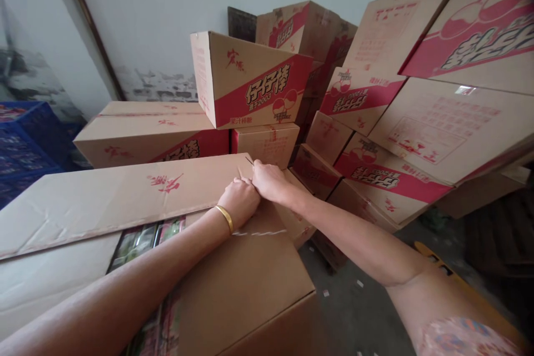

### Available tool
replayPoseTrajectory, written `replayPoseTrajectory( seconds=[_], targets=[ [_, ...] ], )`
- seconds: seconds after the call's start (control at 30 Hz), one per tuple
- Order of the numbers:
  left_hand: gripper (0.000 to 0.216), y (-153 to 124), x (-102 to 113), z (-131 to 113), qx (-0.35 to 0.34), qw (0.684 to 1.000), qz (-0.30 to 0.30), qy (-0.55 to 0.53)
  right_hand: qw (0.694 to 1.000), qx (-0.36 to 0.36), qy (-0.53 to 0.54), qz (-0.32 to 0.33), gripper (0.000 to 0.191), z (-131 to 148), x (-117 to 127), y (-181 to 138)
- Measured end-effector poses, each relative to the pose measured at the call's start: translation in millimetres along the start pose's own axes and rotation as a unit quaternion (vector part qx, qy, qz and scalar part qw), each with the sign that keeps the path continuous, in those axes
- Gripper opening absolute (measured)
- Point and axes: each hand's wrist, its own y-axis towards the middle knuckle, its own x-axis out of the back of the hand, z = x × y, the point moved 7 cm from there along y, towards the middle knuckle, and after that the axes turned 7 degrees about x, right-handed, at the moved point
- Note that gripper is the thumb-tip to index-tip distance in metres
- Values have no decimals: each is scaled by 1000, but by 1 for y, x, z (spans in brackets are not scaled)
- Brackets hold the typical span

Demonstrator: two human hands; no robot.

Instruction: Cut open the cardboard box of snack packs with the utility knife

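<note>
An open cardboard box (246, 283) stands before me, with packs in clear and printed wrapping (139, 242) showing between its flaps. Its long far flap (104, 194) bears red characters and is partly raised. My left hand (240, 201), with a gold bracelet at the wrist, is closed at the right end of this flap; what its fingers hold is hidden. Touching it, my right hand (269, 181) is closed on the flap's far corner. A white string (261, 232) lies across the near right flap, just below my left hand.
Printed cartons (258, 86) are stacked behind the box, and a taller stack of cartons (417, 122) leans at the right. Blue crates (25, 139) stand at the left. A yellow metal piece (459, 283) and paper scraps are on the floor at the lower right.
</note>
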Motion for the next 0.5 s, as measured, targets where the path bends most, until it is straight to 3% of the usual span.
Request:
replayPoseTrajectory(
  seconds=[0.13, 0.33, 0.5],
  targets=[
    [36, 0, -2, 1, 9, 1000, 9, -3, 1000, 21, -22, -4, 34, 3, 1, 2],
    [44, 2, 3, 10, 83, 996, -18, -3, 999, 25, -27, -32, 32, 4, 0, 10],
    [44, 3, -1, 13, 108, 993, 7, -51, 997, 38, -29, -53, 33, 7, 4, 12]
  ],
)
